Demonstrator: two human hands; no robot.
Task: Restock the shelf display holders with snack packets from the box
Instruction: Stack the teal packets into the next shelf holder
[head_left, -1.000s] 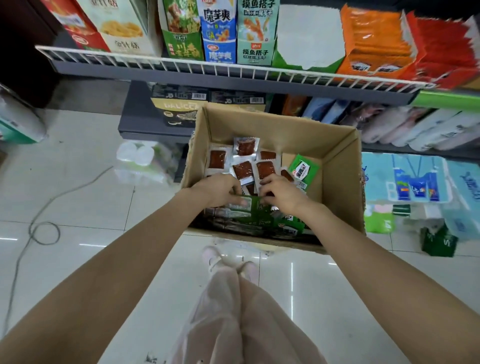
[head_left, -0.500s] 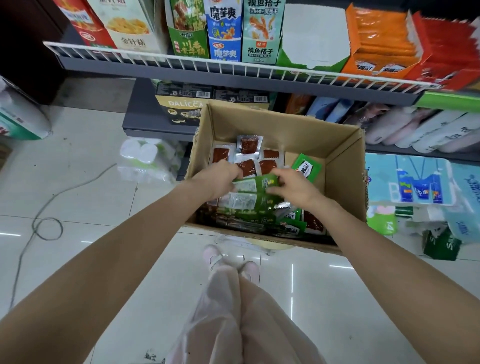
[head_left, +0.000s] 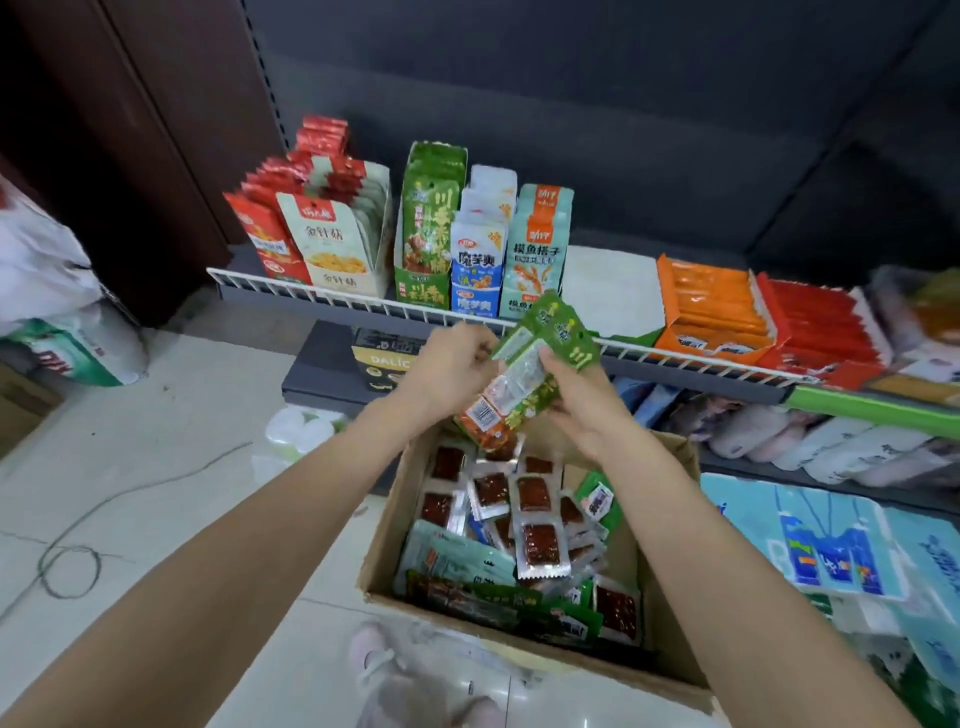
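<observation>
In the middle of the frame, both hands hold a small bunch of green snack packets (head_left: 524, 384) up in the air. The bunch is above the far end of the box (head_left: 670, 644) and just in front of the white wire rail of the shelf (head_left: 363, 304).

The left hand (head_left: 452, 364) has its fingers curled on the left edge of the bunch. The right hand (head_left: 576, 400) is curled around the right side, with the thumb pressed on the front.

The packets look thin, light and bendy. They are shiny plastic, so they will likely slide over each other. A loose bunch could fan out and drop back into the box. A soft squeeze from both sides, near the middle of the bunch, should keep them together. Squeezing too hard could crumple them. The flat sealed ends look like good spots to pinch.

The green holder (head_left: 426, 244) sits on the shelf in the upper middle of the frame. Its packets look the same green, so the bunch probably goes there. It already looks quite full, so the packets may need to go in standing up and pushed in gently.

Many more packets (head_left: 535, 525) lie loose in the box at the lower middle, red ones and green ones mixed.
</observation>
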